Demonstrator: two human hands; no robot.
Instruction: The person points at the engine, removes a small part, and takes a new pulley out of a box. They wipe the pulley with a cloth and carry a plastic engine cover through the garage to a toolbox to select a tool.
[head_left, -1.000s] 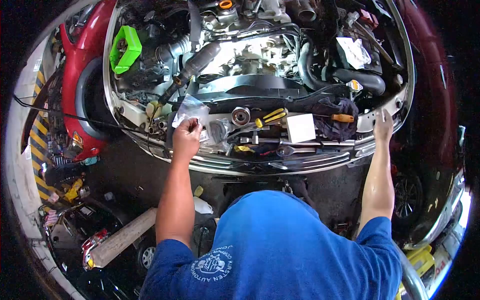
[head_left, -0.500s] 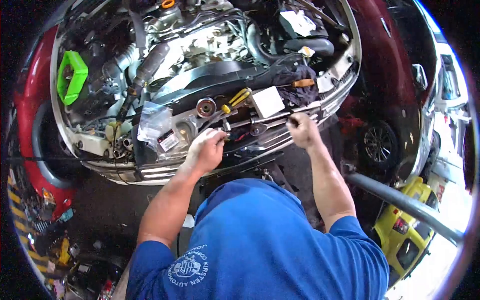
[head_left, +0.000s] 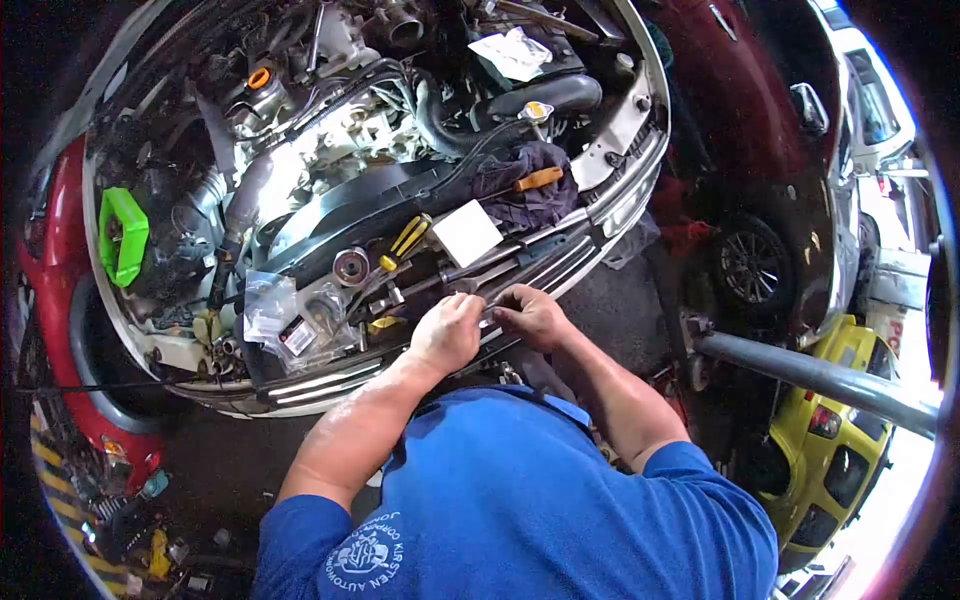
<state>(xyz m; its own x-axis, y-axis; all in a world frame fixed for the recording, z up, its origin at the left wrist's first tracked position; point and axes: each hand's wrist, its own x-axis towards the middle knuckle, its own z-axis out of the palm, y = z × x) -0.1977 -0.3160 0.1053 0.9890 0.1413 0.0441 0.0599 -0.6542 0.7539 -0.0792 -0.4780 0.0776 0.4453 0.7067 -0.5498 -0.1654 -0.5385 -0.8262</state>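
Car front panel (head_left: 602, 158) | on top: clear plastic bags (head_left: 268, 308); round metal part (head_left: 351, 267); yellow-black handled tool (head_left: 407, 241); white box (head_left: 467, 234); crumpled dark cloth (head_left: 537, 210)

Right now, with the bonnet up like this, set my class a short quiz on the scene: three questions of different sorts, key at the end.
1. Multiple choice: What lies between the round metal part and the white box?
a) the green tray
b) the yellow-and-black handle
c) the orange cap

2. True or false: The left hand and the right hand are close together at the front edge of the car.

3. Fill in the missing word: The orange handle rests on a dark ____.

Key: 1. b; 2. true; 3. cloth
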